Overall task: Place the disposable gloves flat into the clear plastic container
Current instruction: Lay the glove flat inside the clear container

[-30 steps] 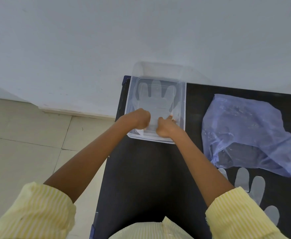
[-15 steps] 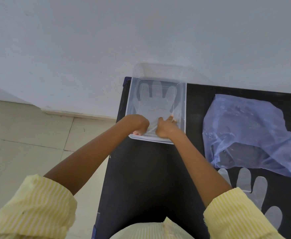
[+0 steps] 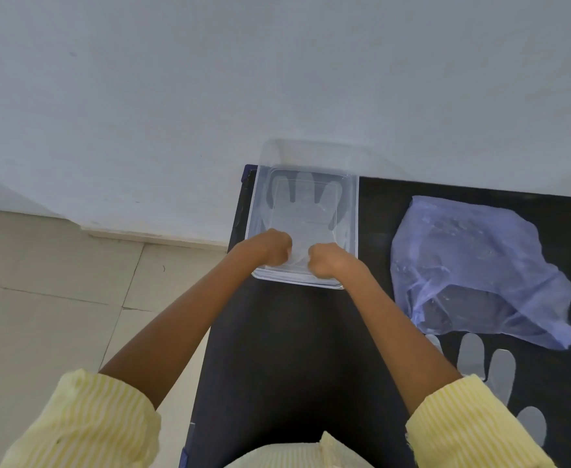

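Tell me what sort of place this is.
Probably a plain indoor room with a makeshift packing spot: a black table against a bare white wall, a tiled floor, gloves beside a blue plastic bag.

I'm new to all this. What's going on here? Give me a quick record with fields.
surface: black table
container: clear plastic container at the table's far left corner
inside it: a disposable glove lying flat, fingers pointing away
left hand: closed on the glove's near edge
right hand: closed on the same edge
still outside: another glove, partly under a blue plastic bag
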